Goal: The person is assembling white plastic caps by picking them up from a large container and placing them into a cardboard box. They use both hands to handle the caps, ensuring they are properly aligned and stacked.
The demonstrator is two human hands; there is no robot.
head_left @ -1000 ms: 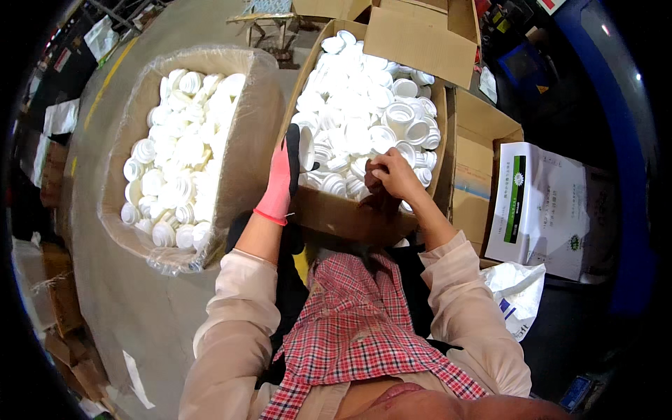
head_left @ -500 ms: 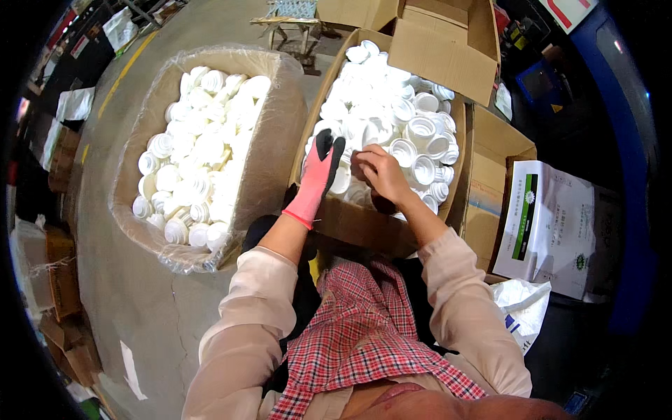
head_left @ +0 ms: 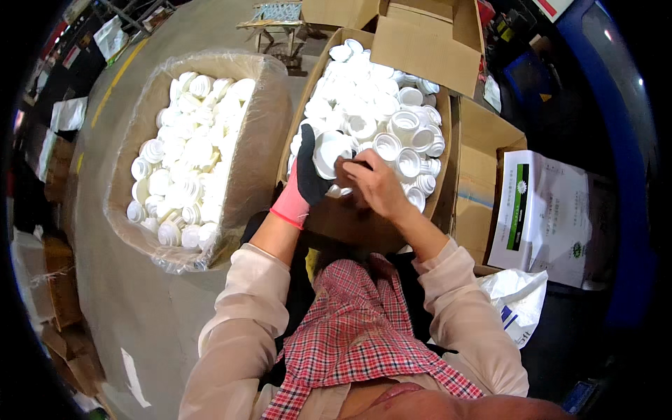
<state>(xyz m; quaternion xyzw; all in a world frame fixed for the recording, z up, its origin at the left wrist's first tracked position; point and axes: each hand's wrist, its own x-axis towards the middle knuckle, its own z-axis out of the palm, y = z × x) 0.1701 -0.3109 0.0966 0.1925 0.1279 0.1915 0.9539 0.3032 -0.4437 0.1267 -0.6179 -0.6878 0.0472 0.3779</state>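
Observation:
A white round plastic cap (head_left: 327, 155) is held in my left hand (head_left: 308, 178), which wears a pink glove with black fingers and palm. My thumb and fingers close round the cap's edge. My bare right hand (head_left: 376, 183) is at the cap's right side, fingers curled in. Something dark shows at its fingertips, too small and shadowed to name. Both hands are above the near end of a cardboard box (head_left: 350, 224) full of white caps (head_left: 404, 124), many lying with their hollow side up.
Left of it stands a plastic-lined box (head_left: 262, 126) heaped with white caps (head_left: 189, 154). At the right are an open carton (head_left: 483, 161), a white printed carton (head_left: 546, 217) and a white bag (head_left: 518, 301). A small stool (head_left: 276, 21) stands beyond.
My left hand now grips a white cap and has turned, drawing slightly nearer to me. My right hand has come against the cap's side. The whole view has shifted a little.

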